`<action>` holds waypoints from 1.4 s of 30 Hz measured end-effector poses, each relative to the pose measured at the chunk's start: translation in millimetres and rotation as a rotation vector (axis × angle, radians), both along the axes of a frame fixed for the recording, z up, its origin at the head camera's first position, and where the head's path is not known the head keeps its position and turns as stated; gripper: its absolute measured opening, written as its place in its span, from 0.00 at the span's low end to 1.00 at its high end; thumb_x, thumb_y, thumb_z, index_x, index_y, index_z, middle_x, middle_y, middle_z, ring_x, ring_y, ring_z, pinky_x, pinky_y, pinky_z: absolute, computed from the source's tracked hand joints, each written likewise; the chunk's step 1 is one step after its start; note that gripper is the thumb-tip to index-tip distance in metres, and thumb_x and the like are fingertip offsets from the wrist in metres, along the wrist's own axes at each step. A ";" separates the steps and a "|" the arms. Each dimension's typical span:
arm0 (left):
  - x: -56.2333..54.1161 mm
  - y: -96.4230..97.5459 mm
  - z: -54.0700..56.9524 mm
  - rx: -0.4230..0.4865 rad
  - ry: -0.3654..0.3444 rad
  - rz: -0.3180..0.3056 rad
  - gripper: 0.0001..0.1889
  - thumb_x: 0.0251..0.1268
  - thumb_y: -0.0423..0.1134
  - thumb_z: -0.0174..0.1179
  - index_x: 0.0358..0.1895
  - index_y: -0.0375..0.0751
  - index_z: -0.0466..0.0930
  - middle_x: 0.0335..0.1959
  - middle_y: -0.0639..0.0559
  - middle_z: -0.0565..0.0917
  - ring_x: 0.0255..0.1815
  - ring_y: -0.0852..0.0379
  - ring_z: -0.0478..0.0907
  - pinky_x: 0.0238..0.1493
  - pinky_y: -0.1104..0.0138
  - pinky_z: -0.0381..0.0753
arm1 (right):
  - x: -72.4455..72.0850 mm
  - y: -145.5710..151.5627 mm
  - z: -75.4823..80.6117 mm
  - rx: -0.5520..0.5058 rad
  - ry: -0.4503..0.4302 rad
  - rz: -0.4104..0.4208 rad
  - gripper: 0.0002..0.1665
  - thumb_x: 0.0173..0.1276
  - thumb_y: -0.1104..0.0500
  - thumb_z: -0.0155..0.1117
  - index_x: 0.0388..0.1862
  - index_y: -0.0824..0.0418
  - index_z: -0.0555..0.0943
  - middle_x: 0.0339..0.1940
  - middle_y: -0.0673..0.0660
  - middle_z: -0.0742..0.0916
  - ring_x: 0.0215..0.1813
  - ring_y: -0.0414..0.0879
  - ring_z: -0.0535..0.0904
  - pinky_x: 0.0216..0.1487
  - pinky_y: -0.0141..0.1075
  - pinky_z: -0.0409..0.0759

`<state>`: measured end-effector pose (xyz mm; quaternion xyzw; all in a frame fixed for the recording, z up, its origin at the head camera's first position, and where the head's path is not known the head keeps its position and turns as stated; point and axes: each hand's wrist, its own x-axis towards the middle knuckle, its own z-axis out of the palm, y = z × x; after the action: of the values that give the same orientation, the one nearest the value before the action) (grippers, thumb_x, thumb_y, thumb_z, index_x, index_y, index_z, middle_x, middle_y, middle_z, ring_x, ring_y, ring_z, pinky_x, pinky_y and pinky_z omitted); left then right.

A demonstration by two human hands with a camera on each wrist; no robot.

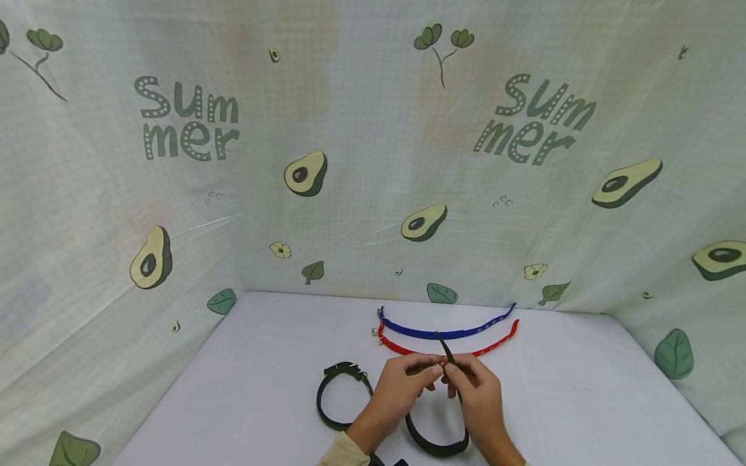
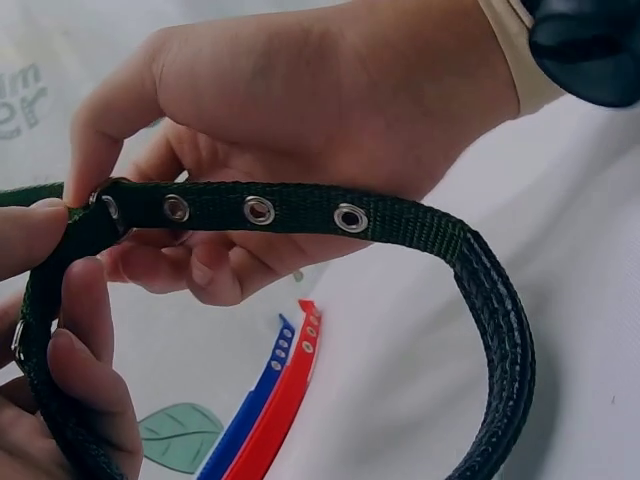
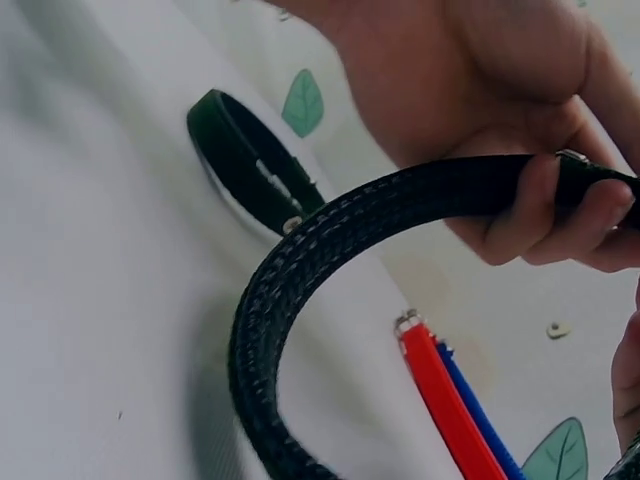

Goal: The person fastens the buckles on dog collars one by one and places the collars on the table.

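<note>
Both hands hold a dark green pet collar (image 1: 436, 448) bent into a loop above the table. My left hand (image 1: 402, 387) pinches it near the buckle, where the strap threads through; metal-rimmed holes (image 2: 258, 210) run along the webbing in the left wrist view. With thumb and fingers, my right hand (image 1: 480, 395) grips the buckle side, and the strap's free end (image 1: 445, 347) sticks up between the hands. The padded inner side (image 3: 262, 330) of the loop shows in the right wrist view. Fingers partly hide the buckle.
A second dark green collar (image 1: 320, 400), closed in a ring, lies left of the hands. Behind them, a red collar (image 1: 392, 344) and a blue collar (image 1: 428, 334) lie stretched out on the white table (image 1: 256, 375). A printed curtain (image 1: 361, 129) hangs around the table.
</note>
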<state>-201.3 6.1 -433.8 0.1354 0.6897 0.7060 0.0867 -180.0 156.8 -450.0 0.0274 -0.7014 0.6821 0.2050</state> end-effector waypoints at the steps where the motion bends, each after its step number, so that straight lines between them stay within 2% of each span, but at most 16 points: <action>1: 0.4 0.7 -0.4 -0.005 0.001 0.006 0.12 0.66 0.45 0.67 0.48 0.46 0.88 0.37 0.54 0.86 0.32 0.58 0.79 0.32 0.68 0.72 | -0.4 0.7 0.5 -0.018 -0.015 -0.003 0.03 0.71 0.69 0.62 0.39 0.69 0.83 0.29 0.63 0.84 0.27 0.52 0.79 0.25 0.36 0.79; 8: 4.7 4.5 -1.1 -0.051 0.031 0.025 0.11 0.65 0.45 0.69 0.47 0.45 0.89 0.40 0.56 0.87 0.31 0.53 0.81 0.36 0.66 0.78 | -3.7 4.2 1.4 -0.136 -0.106 -0.002 0.09 0.71 0.66 0.63 0.45 0.71 0.82 0.34 0.60 0.87 0.28 0.48 0.79 0.28 0.36 0.79; 14: 5.9 5.2 -0.1 -0.103 0.050 0.026 0.11 0.65 0.45 0.68 0.46 0.46 0.89 0.36 0.57 0.86 0.30 0.57 0.80 0.34 0.67 0.77 | -4.4 4.8 2.1 -0.143 -0.122 0.008 0.11 0.70 0.64 0.65 0.48 0.70 0.81 0.36 0.60 0.86 0.30 0.47 0.79 0.32 0.36 0.79; 20: 5.5 5.6 -0.8 -0.121 0.059 0.008 0.11 0.66 0.45 0.68 0.47 0.45 0.89 0.33 0.58 0.86 0.28 0.60 0.79 0.30 0.69 0.74 | -4.7 5.9 4.8 -0.130 -0.117 -0.004 0.14 0.70 0.62 0.67 0.50 0.70 0.82 0.42 0.67 0.86 0.35 0.46 0.81 0.36 0.35 0.81; 24: 4.9 5.3 -0.8 -0.120 0.049 0.037 0.11 0.66 0.46 0.67 0.47 0.46 0.89 0.35 0.58 0.86 0.28 0.59 0.79 0.31 0.68 0.73 | -4.8 7.7 5.2 -0.086 -0.093 -0.024 0.16 0.69 0.61 0.69 0.54 0.66 0.82 0.40 0.62 0.86 0.35 0.46 0.81 0.35 0.34 0.79; 28: 4.4 5.0 -1.1 -0.104 0.035 0.066 0.12 0.67 0.47 0.66 0.47 0.46 0.89 0.38 0.58 0.87 0.28 0.59 0.80 0.32 0.68 0.72 | -4.8 10.3 4.4 0.008 -0.062 -0.054 0.22 0.68 0.61 0.70 0.61 0.58 0.81 0.39 0.57 0.86 0.35 0.45 0.81 0.34 0.33 0.79; 32: 4.7 5.8 -0.7 -0.090 0.014 0.108 0.12 0.68 0.47 0.65 0.49 0.48 0.89 0.39 0.58 0.87 0.29 0.58 0.80 0.33 0.68 0.71 | -5.1 12.8 3.6 0.064 -0.010 -0.056 0.28 0.67 0.64 0.70 0.66 0.54 0.79 0.39 0.59 0.85 0.34 0.46 0.81 0.33 0.34 0.81; 37: 5.1 7.4 -0.7 -0.056 -0.003 0.145 0.14 0.69 0.48 0.64 0.52 0.47 0.88 0.39 0.58 0.87 0.29 0.58 0.79 0.32 0.69 0.68 | -5.4 15.9 3.3 0.101 0.060 -0.064 0.31 0.65 0.68 0.70 0.67 0.53 0.78 0.36 0.61 0.84 0.31 0.45 0.82 0.29 0.35 0.82; 42: 3.0 7.0 -3.5 -0.018 0.000 0.166 0.13 0.68 0.48 0.66 0.50 0.47 0.89 0.34 0.56 0.86 0.28 0.58 0.80 0.28 0.70 0.66 | -4.6 16.9 4.4 0.128 0.063 -0.071 0.32 0.65 0.66 0.72 0.68 0.50 0.78 0.34 0.58 0.84 0.30 0.45 0.82 0.29 0.35 0.82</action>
<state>-198.3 13.1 -437.4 0.0771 0.7048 0.7046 0.0289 -184.6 173.7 -445.6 0.0370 -0.7373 0.6271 0.2486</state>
